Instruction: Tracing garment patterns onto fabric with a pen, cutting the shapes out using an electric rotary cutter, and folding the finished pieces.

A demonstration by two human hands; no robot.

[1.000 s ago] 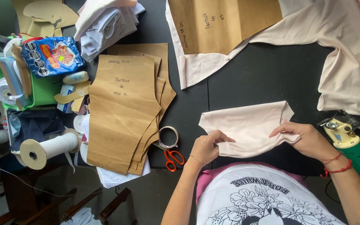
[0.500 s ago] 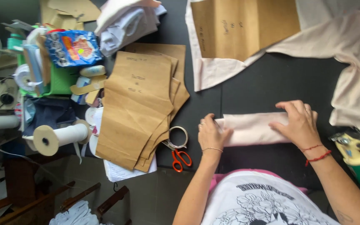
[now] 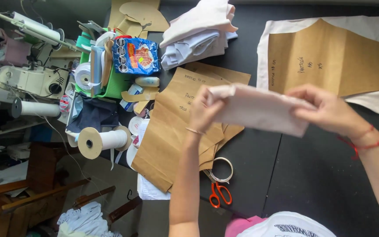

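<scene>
Both hands up off the black table [image 3: 312, 175], holding a folded pale pink fabric piece [image 3: 259, 107] between them. Left hand [image 3: 205, 109] pinches its left end, fingers closed on the cloth; right hand [image 3: 325, 107] grips the right end the same way. The piece looks folded into a narrow band, held above the stack of brown paper patterns [image 3: 176, 131]. It isn't set down anywhere. Orange-handled scissors [image 3: 219, 193] lie below that stack, untouched.
</scene>
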